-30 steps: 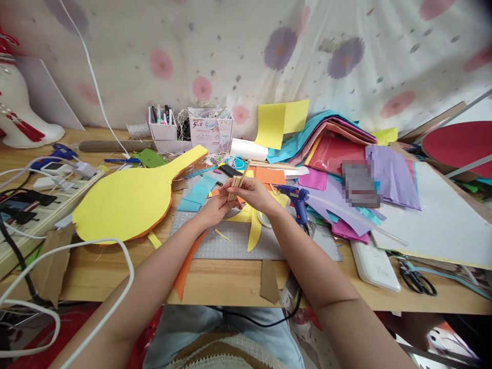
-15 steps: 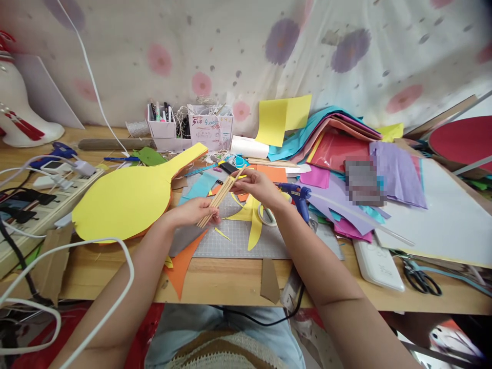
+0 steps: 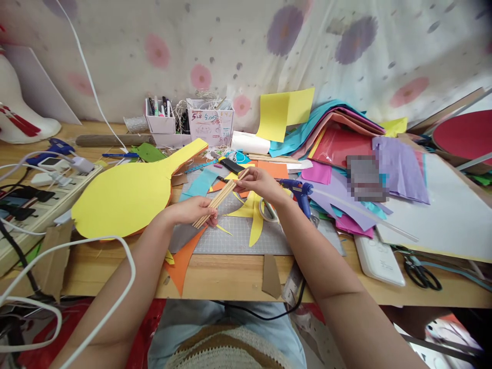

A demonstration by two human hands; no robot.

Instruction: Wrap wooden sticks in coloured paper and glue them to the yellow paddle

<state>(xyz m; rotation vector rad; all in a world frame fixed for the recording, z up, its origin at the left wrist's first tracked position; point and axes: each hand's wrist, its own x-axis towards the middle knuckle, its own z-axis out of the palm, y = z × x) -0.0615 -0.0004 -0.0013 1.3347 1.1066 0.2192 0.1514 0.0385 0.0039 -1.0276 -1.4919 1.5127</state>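
A small bundle of thin wooden sticks (image 3: 223, 196) slants between my two hands over the grey cutting mat (image 3: 238, 246). My left hand (image 3: 200, 210) is closed around the lower end of the bundle. With fingers pinched, my right hand (image 3: 259, 183) grips the upper end, where one stick juts out past the others. Beneath them lie cut pieces of yellow paper (image 3: 257, 225) and an orange paper scrap (image 3: 184, 266). A roll of tape (image 3: 266, 210) rests just under my right wrist. A blue glue gun (image 3: 302, 192) lies to the right of that wrist.
A large yellow paddle-shaped cutout (image 3: 123, 200) lies at left, near a power strip (image 3: 65, 197) with cables. Pen boxes (image 3: 211, 123) stand at the back. Coloured sheets (image 3: 330, 123), a white power bank (image 3: 378, 259) and black scissors (image 3: 423, 274) are at right.
Both hands still hold the sticks, with only a slight shift of the bundle and fingers. The whole view has moved a little.
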